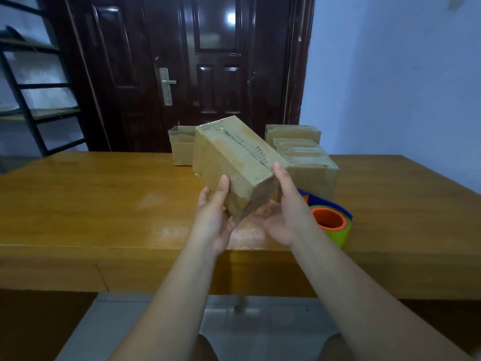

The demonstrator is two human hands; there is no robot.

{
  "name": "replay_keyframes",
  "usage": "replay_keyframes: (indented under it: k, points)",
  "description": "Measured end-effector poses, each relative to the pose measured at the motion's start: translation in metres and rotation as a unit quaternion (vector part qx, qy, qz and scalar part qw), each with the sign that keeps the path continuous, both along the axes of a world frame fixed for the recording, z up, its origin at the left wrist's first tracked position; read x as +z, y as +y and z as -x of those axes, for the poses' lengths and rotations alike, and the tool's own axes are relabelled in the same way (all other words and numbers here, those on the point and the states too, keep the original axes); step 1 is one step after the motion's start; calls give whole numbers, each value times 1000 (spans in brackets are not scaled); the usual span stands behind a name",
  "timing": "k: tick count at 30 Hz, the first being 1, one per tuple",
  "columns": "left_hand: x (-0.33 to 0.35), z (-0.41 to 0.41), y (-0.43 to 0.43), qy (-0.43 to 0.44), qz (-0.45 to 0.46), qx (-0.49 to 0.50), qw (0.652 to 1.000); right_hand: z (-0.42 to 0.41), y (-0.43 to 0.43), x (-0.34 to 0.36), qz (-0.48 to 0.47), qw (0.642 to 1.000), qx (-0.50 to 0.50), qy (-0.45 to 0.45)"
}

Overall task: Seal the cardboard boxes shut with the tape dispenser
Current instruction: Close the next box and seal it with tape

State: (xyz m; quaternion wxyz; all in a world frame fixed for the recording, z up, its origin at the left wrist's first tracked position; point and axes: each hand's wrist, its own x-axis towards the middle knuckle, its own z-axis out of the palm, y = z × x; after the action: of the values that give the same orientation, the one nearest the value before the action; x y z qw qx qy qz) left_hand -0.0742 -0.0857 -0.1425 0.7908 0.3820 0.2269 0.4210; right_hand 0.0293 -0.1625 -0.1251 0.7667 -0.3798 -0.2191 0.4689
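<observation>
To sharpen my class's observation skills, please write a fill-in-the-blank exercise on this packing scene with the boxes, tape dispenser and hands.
The left hand and right hand hold a tilted cardboard box above the wooden ____. The tape dispenser lies nearest the ____ hand. Its tape roll has an ____ core. The back-left box has its top ____.
Missing words: table; right; orange; open.

A glossy wooden worktop [104, 199] fills the foreground; behind it stands a dark panelled door [182, 61] — silver lever handle [166, 86] — with black shelving [31, 87] at left.
</observation>
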Motion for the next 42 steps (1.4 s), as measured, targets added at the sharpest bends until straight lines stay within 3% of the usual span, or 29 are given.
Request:
replay_keyframes:
  k: [4, 9, 16, 23, 27, 32, 38, 42]
  points:
    - [6, -6, -8, 6, -28, 4, 1000, -12, -14, 6, 11, 999, -38, -11]
    - [32, -4, -9, 35, -113, 177, 977, -40, -31, 20, 54, 985, -114, -117]
    - [60, -35, -42, 128, -323, 110, 931, -63, -51, 41, -5, 970, -212, -121]
    - [53, -77, -58, 111, -349, 111, 924, -106, -73, 48, 49, 946, -268, -173]
    - [53, -111, -62, 108, -325, 89, 935, -123, -87, 65, -1, 919, -309, -246]
    - [70, -153, -59, 90, -299, 59, 948, -148, -98, 77, -14, 847, -363, -388]
    - [84, -208, -40, 142, -340, 9, 929, -188, -87, 75, -12, 799, -467, -378]
    - [92, -250, -25, 168, -359, 4, 918, -228, -73, 67, 51, 780, -488, -389]
